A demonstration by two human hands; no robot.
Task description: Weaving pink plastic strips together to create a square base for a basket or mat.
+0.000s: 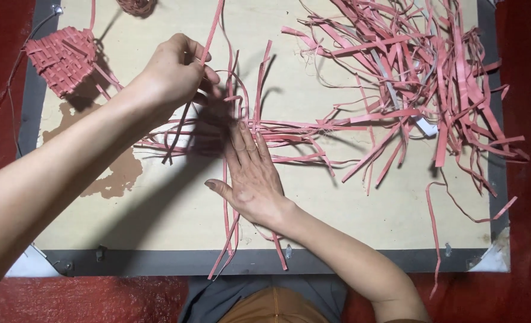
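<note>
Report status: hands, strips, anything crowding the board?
Left hand pinching a red strip, lifted. Right hand flat, pressing the crossed strips. Loose strip pile and woven piece lie apart.

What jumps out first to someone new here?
A tangled heap of red strips fills the board's upper right. Mid-board, the right hand presses flat on crossed strips while the left hand pinches one strip upward. A small woven red piece sits at upper left.

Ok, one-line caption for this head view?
Right hand flat on crossed red strips atop a board, left hand pinching one upright strip.
</note>
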